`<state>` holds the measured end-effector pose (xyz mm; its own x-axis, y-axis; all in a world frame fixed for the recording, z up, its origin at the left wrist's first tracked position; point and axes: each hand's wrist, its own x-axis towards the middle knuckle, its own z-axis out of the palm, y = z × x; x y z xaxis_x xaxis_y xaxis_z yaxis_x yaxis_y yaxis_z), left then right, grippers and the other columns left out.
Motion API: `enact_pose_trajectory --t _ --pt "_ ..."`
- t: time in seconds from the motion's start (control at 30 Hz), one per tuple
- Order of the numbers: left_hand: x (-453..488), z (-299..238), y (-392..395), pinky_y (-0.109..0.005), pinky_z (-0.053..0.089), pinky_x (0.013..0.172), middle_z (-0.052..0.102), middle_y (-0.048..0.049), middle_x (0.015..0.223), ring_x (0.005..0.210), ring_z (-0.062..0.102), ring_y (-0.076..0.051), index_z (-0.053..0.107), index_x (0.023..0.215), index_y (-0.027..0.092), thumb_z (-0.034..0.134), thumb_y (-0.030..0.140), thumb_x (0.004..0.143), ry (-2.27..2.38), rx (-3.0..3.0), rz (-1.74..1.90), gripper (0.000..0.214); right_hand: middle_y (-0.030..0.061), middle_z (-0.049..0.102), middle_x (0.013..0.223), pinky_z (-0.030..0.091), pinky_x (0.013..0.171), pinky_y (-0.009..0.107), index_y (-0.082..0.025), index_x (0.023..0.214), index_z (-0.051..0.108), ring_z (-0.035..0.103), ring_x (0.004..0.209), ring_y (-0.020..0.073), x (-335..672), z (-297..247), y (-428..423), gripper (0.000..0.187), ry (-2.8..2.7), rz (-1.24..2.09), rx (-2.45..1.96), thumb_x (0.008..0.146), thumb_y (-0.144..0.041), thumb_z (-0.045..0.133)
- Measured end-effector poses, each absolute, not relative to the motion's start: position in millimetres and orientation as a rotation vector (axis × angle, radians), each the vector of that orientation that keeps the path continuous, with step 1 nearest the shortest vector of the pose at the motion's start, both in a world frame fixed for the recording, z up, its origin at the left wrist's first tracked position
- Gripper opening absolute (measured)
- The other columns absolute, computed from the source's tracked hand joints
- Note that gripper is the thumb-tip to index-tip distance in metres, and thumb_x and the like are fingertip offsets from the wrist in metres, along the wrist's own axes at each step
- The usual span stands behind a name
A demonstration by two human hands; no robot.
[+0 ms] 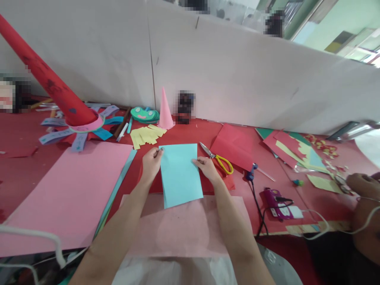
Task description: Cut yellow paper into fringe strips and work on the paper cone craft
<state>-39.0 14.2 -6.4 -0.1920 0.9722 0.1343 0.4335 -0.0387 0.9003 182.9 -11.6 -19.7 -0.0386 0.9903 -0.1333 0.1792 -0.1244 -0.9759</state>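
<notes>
Between my two hands I hold a light blue sheet of paper (181,174), folded double, its lower edges slightly apart. My left hand (152,160) pinches the upper left corner, fingers closed. At the right edge my right hand (206,166) grips the paper between thumb and fingers. Yellow-handled scissors (224,164) lie just beyond my right hand, blades pointing up and left. Beneath the blue paper are red sheets (152,184) and a pale pink sheet (184,229) near my lap. Cut yellow paper strips (145,135) lie beyond my left hand.
Large pink sheets (74,190) are stacked at left, beside a tall red paper cone (56,83). A pink cone (165,113) and green frog-like cutout (144,114) stand by the wall. Right are red paper (233,146), a cabled purple power strip (276,204) and another person's hand (363,186).
</notes>
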Motion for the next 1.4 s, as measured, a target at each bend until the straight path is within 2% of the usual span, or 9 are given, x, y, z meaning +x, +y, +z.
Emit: enact_pose_trajectory --t 0.17,0.3,0.4,0.53,0.7,0.9,1.17,1.3,1.4 --pt "-43 -6 16 -0.026 0.021 0.05 0.025 0.0052 0.05 0.05 0.027 -0.01 0.033 0.056 0.02 0.048 0.041 0.078 1.705 1.457 1.227 0.034 -0.0016 0.053 0.064 0.039 0.062 0.027 -0.018 0.065 0.056 0.048 0.063 0.0138 183 -16 -13 0.036 -1.371 1.397 -1.362 0.063 -0.052 0.069" --pt "-43 -8 16 -0.026 0.021 0.05 0.025 0.0051 0.049 0.049 0.027 -0.01 0.032 0.056 0.02 0.048 0.041 0.079 1.707 1.465 1.244 0.034 -0.0044 0.045 0.057 0.035 0.058 0.026 -0.02 0.058 0.046 0.041 0.057 0.011 185 -19 -12 0.041 -1.409 1.286 -1.389 0.065 -0.054 0.067" --pt "-42 -9 16 -0.026 0.021 0.049 0.025 0.0051 0.049 0.049 0.027 -0.01 0.031 0.057 0.02 0.047 0.042 0.08 1.712 1.471 1.254 0.035 -0.0054 0.043 0.054 0.03 0.052 0.025 -0.02 0.06 0.044 0.037 0.053 0.0101 185 -26 -8 0.043 -1.391 1.234 -1.426 0.066 -0.058 0.063" --pt "-42 -11 15 -0.025 0.022 0.05 0.024 0.0054 0.05 0.049 0.026 -0.01 0.032 0.057 0.02 0.048 0.042 0.08 1.715 1.462 1.272 0.035 -0.0052 0.045 0.054 0.029 0.052 0.024 -0.019 0.063 0.047 0.038 0.051 0.0102 184 -31 -6 0.041 -1.387 1.229 -1.46 0.066 -0.056 0.064" --pt "-44 -9 17 -0.025 0.022 0.05 0.028 0.0052 0.048 0.049 0.028 -0.01 0.034 0.056 0.02 0.05 0.037 0.08 1.744 1.427 1.291 0.033 -0.0038 0.048 0.06 0.032 0.059 0.025 -0.018 0.061 0.053 0.042 0.059 0.0109 187 -21 -12 0.034 -1.495 1.316 -1.372 0.067 -0.048 0.068" --pt "-45 -7 16 -0.025 0.026 0.051 0.032 0.0046 0.049 0.051 0.032 -0.011 0.038 0.057 0.02 0.05 0.034 0.08 1.769 1.397 1.35 0.03 -0.0024 0.052 0.067 0.036 0.065 0.026 -0.019 0.066 0.054 0.046 0.065 0.0128 185 -25 -10 0.028 -1.443 1.215 -1.348 0.071 -0.045 0.063" --pt "-43 -5 13 -0.025 0.025 0.051 0.03 0.0049 0.049 0.051 0.031 -0.011 0.036 0.056 0.02 0.049 0.036 0.081 1.805 1.378 1.378 0.032 -0.0052 0.045 0.057 0.032 0.054 0.025 -0.021 0.07 0.047 0.04 0.054 0.0114 181 -37 -5 0.032 -1.399 1.185 -1.4 0.073 -0.051 0.058" --pt "-45 -8 16 -0.025 0.024 0.051 0.028 0.0053 0.05 0.05 0.03 -0.01 0.035 0.055 0.02 0.05 0.036 0.081 1.819 1.354 1.438 0.034 -0.002 0.054 0.067 0.037 0.059 0.026 -0.018 0.076 0.056 0.047 0.062 0.0129 183 -32 -8 0.031 -1.465 1.23 -1.382 0.071 -0.049 0.06" --pt "-47 -10 18 -0.025 0.024 0.051 0.028 0.0052 0.051 0.05 0.029 -0.01 0.033 0.055 0.02 0.049 0.037 0.082 1.802 1.36 1.496 0.036 -0.0005 0.057 0.071 0.039 0.064 0.027 -0.018 0.071 0.057 0.049 0.065 0.0134 185 -33 -8 0.03 -1.508 1.2 -1.398 0.069 -0.047 0.063"
